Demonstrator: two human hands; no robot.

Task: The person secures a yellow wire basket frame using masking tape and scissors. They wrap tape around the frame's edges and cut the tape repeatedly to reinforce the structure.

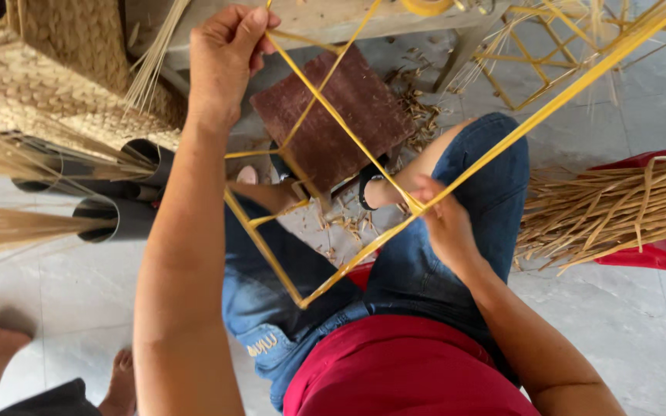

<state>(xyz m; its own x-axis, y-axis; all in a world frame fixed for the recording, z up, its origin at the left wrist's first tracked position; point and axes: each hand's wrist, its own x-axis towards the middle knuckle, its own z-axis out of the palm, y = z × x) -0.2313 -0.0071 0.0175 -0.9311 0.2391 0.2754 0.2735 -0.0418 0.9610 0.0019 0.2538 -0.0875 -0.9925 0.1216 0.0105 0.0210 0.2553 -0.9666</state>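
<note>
Bamboo-strip frame [325,192] (yellow) gripped by left hand [225,58] fingers above, right hand [445,223] fingers pinching a crossing

Your right hand [442,219] hides the yellow strips' [502,146] crossing; they run off the top edge, perhaps joined there.

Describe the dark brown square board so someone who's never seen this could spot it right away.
Start at the person's blue jeans and look up past the knees to the floor. The brown board lies there tilted like a diamond, behind the yellow strip frame. Unlike everything around it, it is flat, dark and solid.
</note>
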